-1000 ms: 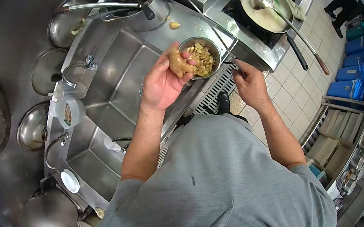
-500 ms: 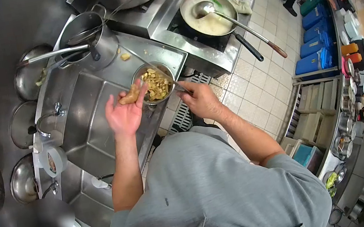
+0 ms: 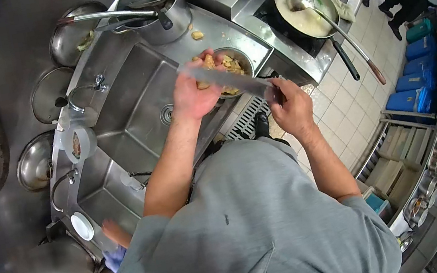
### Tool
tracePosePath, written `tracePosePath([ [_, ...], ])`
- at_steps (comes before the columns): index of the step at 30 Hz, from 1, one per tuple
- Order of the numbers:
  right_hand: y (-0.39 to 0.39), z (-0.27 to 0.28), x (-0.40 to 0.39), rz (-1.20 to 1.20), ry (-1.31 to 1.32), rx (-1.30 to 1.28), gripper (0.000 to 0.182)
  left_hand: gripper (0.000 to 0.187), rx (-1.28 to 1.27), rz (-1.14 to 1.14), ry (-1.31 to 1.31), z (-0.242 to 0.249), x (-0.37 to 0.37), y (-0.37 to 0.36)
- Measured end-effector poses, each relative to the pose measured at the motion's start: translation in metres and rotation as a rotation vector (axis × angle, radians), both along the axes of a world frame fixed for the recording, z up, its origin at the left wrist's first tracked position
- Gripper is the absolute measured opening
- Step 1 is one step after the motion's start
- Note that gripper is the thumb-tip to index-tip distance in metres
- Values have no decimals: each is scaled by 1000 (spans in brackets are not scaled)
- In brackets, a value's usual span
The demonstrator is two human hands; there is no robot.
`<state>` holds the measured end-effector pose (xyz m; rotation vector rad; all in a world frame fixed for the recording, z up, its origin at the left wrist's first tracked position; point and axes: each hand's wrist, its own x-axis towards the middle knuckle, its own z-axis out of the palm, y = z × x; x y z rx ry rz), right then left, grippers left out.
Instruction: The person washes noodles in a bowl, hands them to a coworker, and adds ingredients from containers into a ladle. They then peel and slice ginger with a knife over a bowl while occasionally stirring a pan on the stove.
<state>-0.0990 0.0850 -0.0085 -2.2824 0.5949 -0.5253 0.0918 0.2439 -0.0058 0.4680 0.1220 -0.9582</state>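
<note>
A long-bladed knife (image 3: pixel 232 81) is in my right hand (image 3: pixel 290 104), whose fingers wrap round its handle. Its blade, slightly blurred, reaches left across my left hand (image 3: pixel 195 91). That hand is turned palm up with a piece of ginger-like root (image 3: pixel 208 63) in its fingers. Just right of the fingers is a round metal bowl (image 3: pixel 245 59), holding pale yellow cut pieces (image 3: pixel 231 65). The blade hides part of the bowl and of my left fingers.
Sinks (image 3: pixel 133 107) lie left of the bowl, and a large pot (image 3: pixel 168 26) stands behind them. On the stove at the upper right sits a wok (image 3: pixel 306 20) with a ladle (image 3: pixel 350 42) in pale liquid. A co-worker's hand (image 3: pixel 114 232) shows at lower left; people stand at upper right.
The view has shifted, so the sinks and stove appear farther right. My left hand has gone from open-palmed to fingers curled up round the root, and the knife blade now crosses in front of it.
</note>
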Motion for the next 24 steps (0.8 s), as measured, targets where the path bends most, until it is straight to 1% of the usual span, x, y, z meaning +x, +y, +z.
tracePosePath([
  [1,-1,3,-1,77,-7,-67,38,28,14,-75,1,-27,11,2],
  [2,-1,5,-2,154,-15,-132,44,29,29,-149,2,-32,15,2],
  [3,0,5,-2,212,34,-156,49,28,124,-60,44,-39,13,-2],
  [4,4,4,-1,210,36,-149,49,25,184,26,124,-36,11,-8],
  [6,16,1,5,279,92,-119,54,26,99,77,225,-38,9,-11],
  [7,20,0,7,281,89,-133,61,26,102,72,228,-45,12,-10],
  [9,24,3,16,268,111,-147,63,32,-84,-115,152,-63,20,-3],
  [10,25,7,20,258,128,-163,65,32,-79,-114,155,-61,16,-5],
  [12,24,12,26,259,124,-171,67,42,219,67,108,-47,6,-16],
  [13,24,13,28,263,115,-163,66,50,321,89,72,-44,3,-19],
  [14,24,12,30,267,106,-156,66,50,323,89,73,-44,1,-15],
  [16,26,11,32,263,114,-159,66,54,172,-50,21,-43,-3,-8],
  [18,29,11,36,262,122,-164,66,56,150,-71,24,-40,-4,-7],
  [20,30,12,40,256,139,-181,67,54,202,-14,73,-30,-8,-11],
  [21,31,12,41,257,140,-180,67,54,203,-14,74,-34,-9,-14],
  [23,31,12,44,264,151,-178,67,49,339,249,0,-41,-9,-22],
  [24,32,12,45,263,154,-176,67,49,341,247,3,-44,-10,-23],
])
